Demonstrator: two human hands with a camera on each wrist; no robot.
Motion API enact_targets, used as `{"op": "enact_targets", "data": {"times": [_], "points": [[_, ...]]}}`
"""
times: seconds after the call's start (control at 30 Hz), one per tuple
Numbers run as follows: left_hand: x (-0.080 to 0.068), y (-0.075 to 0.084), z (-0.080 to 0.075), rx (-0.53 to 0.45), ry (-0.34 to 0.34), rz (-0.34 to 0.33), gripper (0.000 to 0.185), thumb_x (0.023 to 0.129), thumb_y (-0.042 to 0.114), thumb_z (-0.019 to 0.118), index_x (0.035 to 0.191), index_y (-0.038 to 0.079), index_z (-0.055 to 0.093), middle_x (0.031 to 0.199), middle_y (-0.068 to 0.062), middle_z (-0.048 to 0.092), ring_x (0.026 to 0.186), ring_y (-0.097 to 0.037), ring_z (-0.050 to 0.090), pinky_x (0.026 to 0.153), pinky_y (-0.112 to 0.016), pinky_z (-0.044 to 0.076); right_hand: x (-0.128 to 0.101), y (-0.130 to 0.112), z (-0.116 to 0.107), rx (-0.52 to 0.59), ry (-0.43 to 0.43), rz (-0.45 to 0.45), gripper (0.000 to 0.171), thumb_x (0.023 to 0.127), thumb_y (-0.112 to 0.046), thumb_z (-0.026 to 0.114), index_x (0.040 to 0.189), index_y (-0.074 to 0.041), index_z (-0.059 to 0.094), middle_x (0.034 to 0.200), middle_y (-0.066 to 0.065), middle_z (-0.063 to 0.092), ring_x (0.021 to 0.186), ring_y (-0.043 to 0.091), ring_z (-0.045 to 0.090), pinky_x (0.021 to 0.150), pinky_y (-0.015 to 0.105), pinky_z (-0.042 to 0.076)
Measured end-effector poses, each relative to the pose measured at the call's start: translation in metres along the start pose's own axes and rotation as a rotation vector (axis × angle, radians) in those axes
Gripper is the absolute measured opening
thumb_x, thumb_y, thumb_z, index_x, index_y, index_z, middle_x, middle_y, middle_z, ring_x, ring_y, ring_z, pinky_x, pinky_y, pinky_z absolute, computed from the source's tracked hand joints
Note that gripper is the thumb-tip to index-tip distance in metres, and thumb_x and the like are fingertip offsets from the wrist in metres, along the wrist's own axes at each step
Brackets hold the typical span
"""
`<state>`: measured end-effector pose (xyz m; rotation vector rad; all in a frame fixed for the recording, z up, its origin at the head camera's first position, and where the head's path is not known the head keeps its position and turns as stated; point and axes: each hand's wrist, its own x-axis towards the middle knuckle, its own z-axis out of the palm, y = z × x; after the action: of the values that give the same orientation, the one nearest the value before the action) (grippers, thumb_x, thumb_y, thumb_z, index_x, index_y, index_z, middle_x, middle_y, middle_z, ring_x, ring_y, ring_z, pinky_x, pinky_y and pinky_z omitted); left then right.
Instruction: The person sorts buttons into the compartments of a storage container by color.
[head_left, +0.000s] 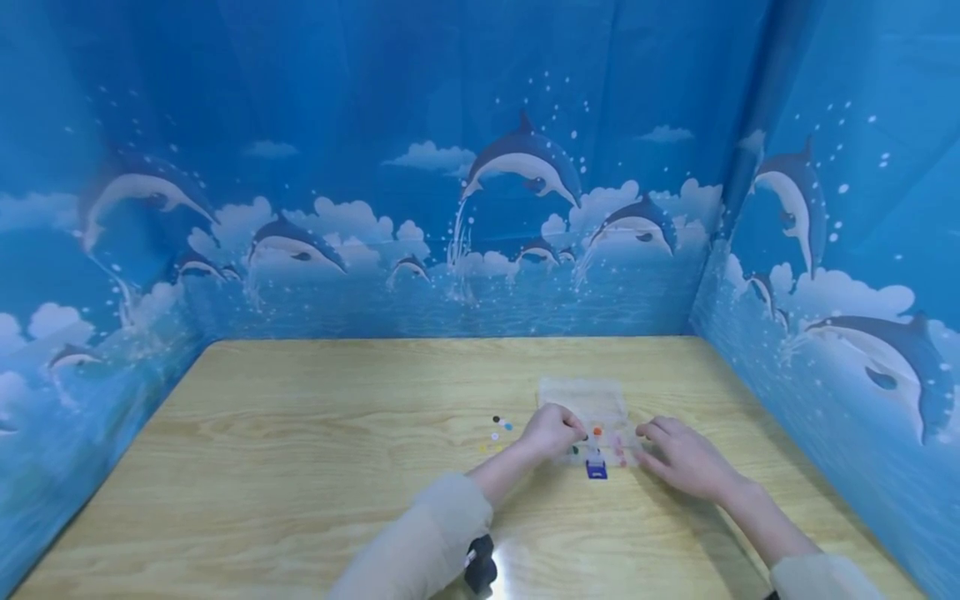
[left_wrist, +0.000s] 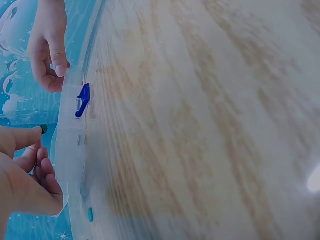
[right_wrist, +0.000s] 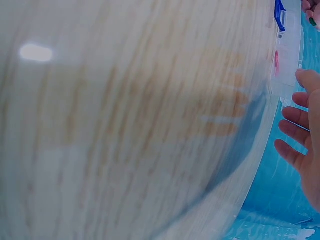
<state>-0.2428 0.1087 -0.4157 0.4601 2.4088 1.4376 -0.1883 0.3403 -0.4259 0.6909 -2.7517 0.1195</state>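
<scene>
My left hand [head_left: 553, 431] pinches a small dark green button [left_wrist: 44, 129] between thumb and forefinger, above a clear plastic box [left_wrist: 70, 155]. The box has a blue latch [head_left: 597, 471] at its front and its see-through lid [head_left: 581, 390] lies back behind it. Inside are small pieces, among them an orange one [head_left: 597, 431], a green one [head_left: 575, 450] and pink ones at the right. My right hand [head_left: 682, 457] is at the box's right side, fingers loosely spread, thumb and fingertips close to its edge; it holds nothing.
Left of the box, several loose buttons lie on the wooden table [head_left: 322, 450], including a black one [head_left: 496, 419], a blue one [head_left: 508, 427] and a white one [head_left: 495, 437]. A blue dolphin-print curtain [head_left: 360, 167] hangs around the table's back and sides.
</scene>
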Motion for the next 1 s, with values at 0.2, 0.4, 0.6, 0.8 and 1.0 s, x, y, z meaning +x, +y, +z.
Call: {"op": "enact_targets", "data": {"times": [0.2, 0.4, 0.6, 0.8, 1.0], "points": [[0.002, 0.000, -0.001, -0.030, -0.003, -0.001, 0.010, 0.084, 0.008, 0.065, 0.075, 0.008, 0.068, 0.076, 0.005, 0.061, 0.064, -0.009, 0.052, 0.054, -0.022, 0.043, 0.001, -0.001, -0.001, 0.005, -0.010, 0.006, 0.034, 0.081, -0.022, 0.069, 0.104, 0.001, 0.061, 0.098, 0.013, 0.060, 0.089, 0.030, 0.058, 0.080, 0.047, 0.047], [0.003, -0.001, -0.001, -0.065, 0.004, -0.009, 0.006, 0.082, 0.008, 0.067, 0.076, 0.008, 0.067, 0.076, 0.005, 0.060, 0.068, -0.009, 0.054, 0.060, -0.023, 0.046, 0.001, -0.001, -0.001, 0.005, -0.012, 0.009, 0.033, 0.081, -0.022, 0.069, 0.104, 0.001, 0.062, 0.098, 0.013, 0.061, 0.090, 0.030, 0.058, 0.080, 0.047, 0.047], [0.003, -0.004, -0.006, -0.073, 0.005, -0.020, 0.005, 0.083, 0.012, 0.067, 0.079, 0.011, 0.066, 0.077, 0.004, 0.059, 0.070, -0.009, 0.054, 0.062, -0.024, 0.047, 0.000, -0.002, -0.002, 0.010, -0.016, 0.015, 0.033, 0.081, -0.021, 0.069, 0.105, 0.001, 0.062, 0.098, 0.012, 0.061, 0.090, 0.029, 0.059, 0.080, 0.047, 0.048], [0.004, -0.006, -0.018, -0.053, 0.021, -0.003, 0.006, 0.084, 0.014, 0.066, 0.080, 0.010, 0.065, 0.077, 0.005, 0.059, 0.072, -0.009, 0.053, 0.063, -0.024, 0.046, 0.000, -0.003, -0.002, 0.015, -0.008, 0.014, 0.033, 0.081, -0.021, 0.069, 0.105, 0.001, 0.062, 0.097, 0.010, 0.060, 0.088, 0.028, 0.059, 0.078, 0.046, 0.049], [0.001, -0.010, -0.034, -0.062, 0.040, 0.020, 0.008, 0.085, 0.012, 0.066, 0.079, 0.007, 0.065, 0.076, 0.003, 0.059, 0.070, -0.010, 0.052, 0.058, -0.023, 0.042, 0.001, -0.003, -0.002, 0.008, -0.008, 0.011, 0.033, 0.081, -0.021, 0.069, 0.105, 0.001, 0.062, 0.096, 0.011, 0.060, 0.087, 0.028, 0.059, 0.078, 0.046, 0.049]]}}
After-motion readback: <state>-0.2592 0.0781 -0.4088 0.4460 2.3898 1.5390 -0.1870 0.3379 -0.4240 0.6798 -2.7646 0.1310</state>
